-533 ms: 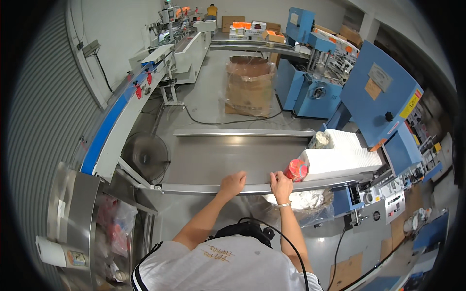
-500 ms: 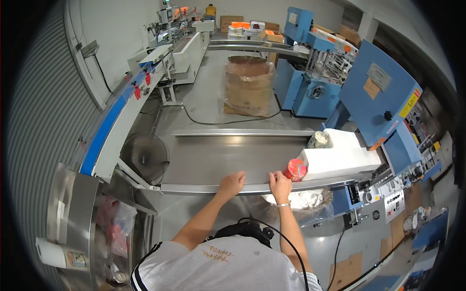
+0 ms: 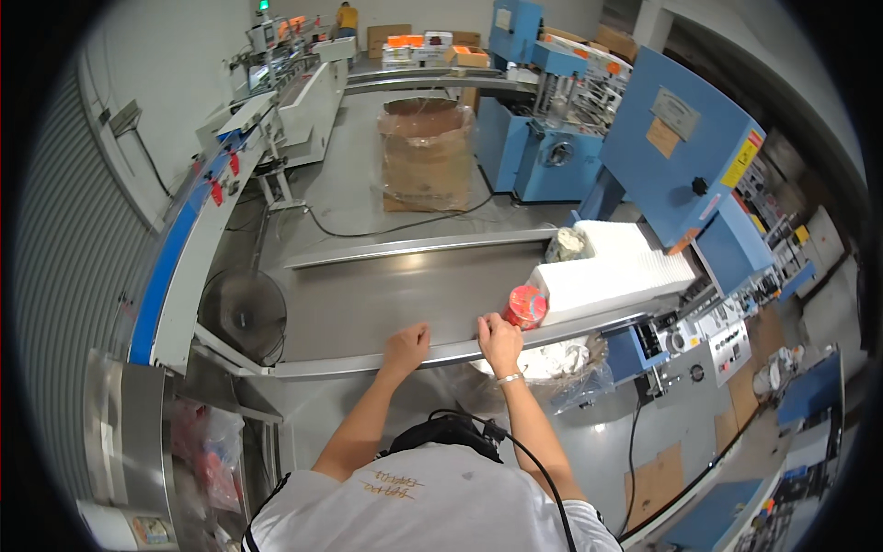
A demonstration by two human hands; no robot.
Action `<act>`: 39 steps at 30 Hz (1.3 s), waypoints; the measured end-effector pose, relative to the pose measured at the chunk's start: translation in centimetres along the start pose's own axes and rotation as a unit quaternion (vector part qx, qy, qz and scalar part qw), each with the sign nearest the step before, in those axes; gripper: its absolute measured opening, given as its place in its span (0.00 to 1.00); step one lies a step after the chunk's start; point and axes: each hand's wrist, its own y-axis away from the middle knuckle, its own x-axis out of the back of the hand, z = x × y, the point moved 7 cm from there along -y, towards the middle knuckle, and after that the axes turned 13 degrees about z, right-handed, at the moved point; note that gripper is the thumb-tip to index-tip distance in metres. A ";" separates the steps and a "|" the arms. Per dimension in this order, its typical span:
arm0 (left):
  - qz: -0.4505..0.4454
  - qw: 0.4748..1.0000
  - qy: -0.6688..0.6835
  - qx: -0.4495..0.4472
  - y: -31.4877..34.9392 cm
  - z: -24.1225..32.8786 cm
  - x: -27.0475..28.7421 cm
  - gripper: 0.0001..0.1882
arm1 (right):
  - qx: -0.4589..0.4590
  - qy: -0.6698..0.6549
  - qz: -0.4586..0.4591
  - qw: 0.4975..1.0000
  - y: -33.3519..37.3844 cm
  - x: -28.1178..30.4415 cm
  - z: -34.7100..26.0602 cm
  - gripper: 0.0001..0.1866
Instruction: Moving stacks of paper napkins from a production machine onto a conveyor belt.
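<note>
My left hand (image 3: 407, 348) is curled into a loose fist at the front rim of a grey metal trough (image 3: 405, 299). Its palm and whatever may be in it are hidden. Farther right on the same rim, my right hand (image 3: 501, 339) has its fingers bent inward, their tips turned out of sight. Just beyond that hand, apart from the left one, stands a red cylinder (image 3: 526, 306) with a blue mark on its round end. It leans against a long white stack of thin sheets (image 3: 602, 281). A pale patterned cylinder (image 3: 567, 245) sits at the stack's far side.
Blue machines (image 3: 676, 138) rise at the right. A white conveyor with a blue belt (image 3: 170, 267) runs along the left, near a round floor fan (image 3: 241, 317). Beyond the trough is a large plastic-lined carton (image 3: 426, 161). A person in yellow (image 3: 347, 18) is far back.
The view has swung, so everything sits farther left in the picture. Against the trough and the red cylinder, both hands keep nearly the same places and poses.
</note>
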 end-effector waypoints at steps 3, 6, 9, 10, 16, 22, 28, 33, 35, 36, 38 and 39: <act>0.000 1.000 0.008 -0.003 -0.1 -0.5 -0.2 0.10 | 0.007 0.009 0.003 1.000 0.1 -0.1 -0.1 0.09; -0.005 1.000 -0.003 -0.001 -0.3 -0.1 0.0 0.10 | 0.002 0.009 0.001 1.000 0.1 -0.1 0.0 0.09; -0.011 1.000 -0.019 -0.017 -0.3 0.5 0.2 0.10 | -0.001 0.005 0.003 1.000 0.1 0.2 0.0 0.09; -0.012 1.000 -0.019 -0.018 -0.3 0.6 0.1 0.10 | -0.002 0.002 0.005 1.000 0.0 0.3 0.1 0.08; -0.022 0.999 -0.044 0.001 -0.1 0.5 0.5 0.11 | 0.004 -0.009 0.029 1.000 0.3 0.5 -0.2 0.07; -0.021 0.998 -0.055 0.013 -0.1 0.4 0.5 0.11 | 0.004 -0.006 0.030 1.000 0.3 0.5 -0.1 0.06; -0.037 0.997 -0.059 0.014 -0.3 0.1 0.1 0.12 | 0.001 -0.012 0.031 0.999 -0.1 1.0 -0.5 0.06; -0.026 0.997 -0.067 0.010 -0.5 0.5 0.3 0.12 | 0.007 -0.019 0.031 0.999 -0.3 1.0 -0.5 0.06; -0.031 0.997 -0.069 0.015 -0.6 0.5 0.2 0.12 | 0.003 -0.023 0.028 0.999 -0.4 1.0 -0.4 0.06; -0.034 0.997 -0.070 0.018 -0.6 0.5 0.2 0.12 | 0.003 -0.023 0.027 0.999 -0.2 1.0 -0.4 0.06; -0.032 0.997 -0.070 0.019 -0.6 0.8 0.4 0.12 | 0.008 -0.022 0.039 0.999 -0.2 1.1 -0.5 0.06; -0.029 0.997 -0.070 0.020 -0.6 0.9 0.5 0.12 | 0.008 -0.022 0.039 0.999 -0.2 1.1 -0.5 0.06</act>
